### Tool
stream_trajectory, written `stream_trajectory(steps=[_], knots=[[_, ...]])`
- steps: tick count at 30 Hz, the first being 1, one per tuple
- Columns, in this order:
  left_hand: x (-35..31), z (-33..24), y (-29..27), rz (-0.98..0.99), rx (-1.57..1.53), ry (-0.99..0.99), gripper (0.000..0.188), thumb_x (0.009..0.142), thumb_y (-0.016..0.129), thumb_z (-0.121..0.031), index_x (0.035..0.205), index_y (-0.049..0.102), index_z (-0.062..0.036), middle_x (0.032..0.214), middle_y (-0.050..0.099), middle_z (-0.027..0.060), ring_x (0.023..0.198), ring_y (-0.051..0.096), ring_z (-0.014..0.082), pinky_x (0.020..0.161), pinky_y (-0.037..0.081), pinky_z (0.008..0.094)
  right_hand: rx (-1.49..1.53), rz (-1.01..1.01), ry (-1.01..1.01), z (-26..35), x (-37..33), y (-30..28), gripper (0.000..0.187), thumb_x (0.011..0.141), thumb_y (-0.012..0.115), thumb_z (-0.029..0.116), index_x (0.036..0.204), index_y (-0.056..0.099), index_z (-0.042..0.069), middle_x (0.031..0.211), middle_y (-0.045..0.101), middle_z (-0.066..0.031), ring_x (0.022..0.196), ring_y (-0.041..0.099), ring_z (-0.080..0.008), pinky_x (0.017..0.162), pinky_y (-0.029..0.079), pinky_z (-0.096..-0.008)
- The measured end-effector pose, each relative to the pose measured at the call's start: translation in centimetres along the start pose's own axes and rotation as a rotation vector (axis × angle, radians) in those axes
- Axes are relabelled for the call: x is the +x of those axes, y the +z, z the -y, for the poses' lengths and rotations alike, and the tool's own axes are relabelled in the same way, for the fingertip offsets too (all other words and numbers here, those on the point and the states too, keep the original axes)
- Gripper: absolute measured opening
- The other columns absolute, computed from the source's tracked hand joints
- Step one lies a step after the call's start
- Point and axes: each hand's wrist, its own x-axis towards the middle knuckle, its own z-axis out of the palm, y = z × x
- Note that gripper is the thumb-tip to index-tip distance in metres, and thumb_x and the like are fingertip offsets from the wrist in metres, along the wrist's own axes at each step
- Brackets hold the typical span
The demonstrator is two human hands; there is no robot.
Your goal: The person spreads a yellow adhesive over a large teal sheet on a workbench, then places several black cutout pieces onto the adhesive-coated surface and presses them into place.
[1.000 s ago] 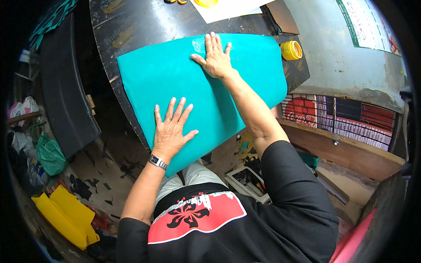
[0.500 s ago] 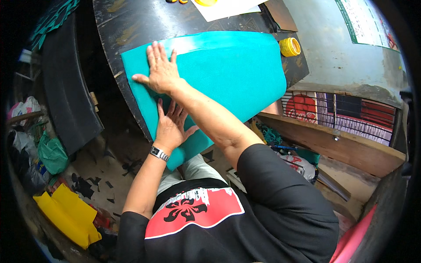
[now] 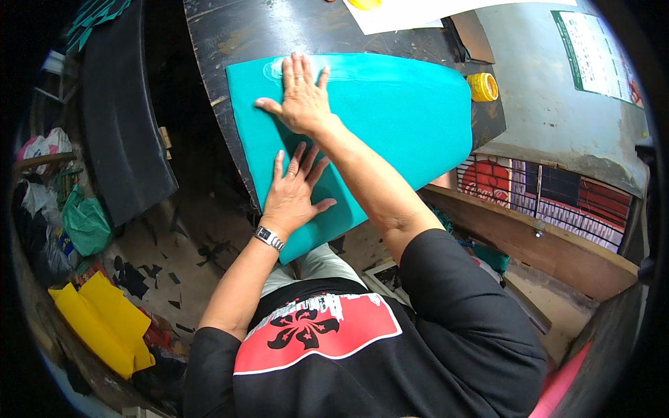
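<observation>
A large teal sheet (image 3: 397, 111) with a rounded right end lies over the dark table and hangs past its near edge towards me. A glossy wet-looking band, with a whitish swirl, runs along its far edge. My right hand (image 3: 304, 101) rests palm down near the sheet's far left corner, fingers stretched, fingertips at the glossy band. Closer to me, my left hand (image 3: 295, 191), with a metal watch (image 3: 269, 237) on its wrist, lies on the same sheet with fingers spread. Neither hand holds anything.
A yellow jar (image 3: 482, 87) stands beside the sheet's right end on the black table (image 3: 230, 31). White paper (image 3: 390, 21) lies at the back. A black padded panel (image 3: 125, 118) is at left, yellow sheeting (image 3: 104, 324) below it. A wooden plank (image 3: 557, 244) runs along the right.
The whole view has shifted, so table, sheet and hands appear farther right. My right hand has slid slightly right along the sheet's far edge, and a whitish swirl shows beside its fingers.
</observation>
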Motion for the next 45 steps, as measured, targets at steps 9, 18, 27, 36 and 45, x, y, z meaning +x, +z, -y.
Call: stream_trajectory(steps=[9, 18, 27, 36, 45], knots=[[-0.1, 0.2, 1.0, 0.013, -0.061, -0.03, 0.09, 0.084, 0.058, -0.066, 0.154, 0.033, -0.0144, 0.162, 0.022, 0.0099, 0.152, 0.01, 0.0276, 0.122, 0.005, 0.0582, 0.181, 0.124, -0.186, 7.2, 1.1, 0.3, 0.108, 0.086, 0.036, 0.081, 0.156, 0.018, 0.001, 0.164, 0.015, -0.019, 0.153, 0.009, -0.0329, 0.119, 0.003, -0.0637], [-0.2, 0.3, 1.0, -0.002, -0.028, 0.005, 0.088, 0.084, 0.054, -0.07, 0.149, 0.039, -0.0133, 0.162, 0.022, 0.0097, 0.152, 0.012, 0.0283, 0.121, 0.008, 0.0577, 0.001, 0.075, -0.313, 4.6, 2.1, 0.8, 0.099, 0.088, 0.035, 0.079, 0.158, 0.021, 0.009, 0.165, 0.017, -0.0128, 0.153, 0.011, -0.0289, 0.119, 0.002, -0.0652], [-0.2, 0.3, 0.5, -0.049, -0.039, 0.005, 0.089, 0.083, 0.055, -0.07, 0.151, 0.04, -0.0139, 0.16, 0.029, 0.0099, 0.152, 0.015, 0.0272, 0.121, 0.007, 0.0569, -0.004, 0.062, -0.481, 3.8, 3.0, 0.6, 0.091, 0.092, 0.037, 0.073, 0.156, 0.026, 0.009, 0.164, 0.022, -0.0117, 0.153, 0.015, -0.0281, 0.118, 0.003, -0.0665], [0.2, -0.3, -0.3, -0.019, -0.075, -0.026, 0.089, 0.078, 0.065, -0.067, 0.15, 0.042, -0.0203, 0.161, 0.028, 0.0079, 0.151, 0.019, 0.0288, 0.121, 0.009, 0.057, 0.212, 0.327, -0.132, -5.0, -4.7, -6.4, 0.069, 0.1, 0.044, 0.053, 0.155, 0.03, 0.013, 0.161, 0.031, -0.0087, 0.148, 0.03, -0.0264, 0.118, 0.005, -0.0659], [0.4, -0.9, -0.4, -0.016, -0.031, -0.07, 0.091, 0.074, 0.072, -0.062, 0.151, 0.041, -0.0232, 0.161, 0.03, 0.0064, 0.15, 0.022, 0.0276, 0.121, 0.011, 0.0574, -0.108, -0.005, 0.174, -9.4, -1.0, -2.6, 0.098, 0.092, 0.045, 0.069, 0.155, 0.02, -0.002, 0.163, 0.019, -0.0205, 0.153, 0.012, -0.0313, 0.119, 0.003, -0.0617]])
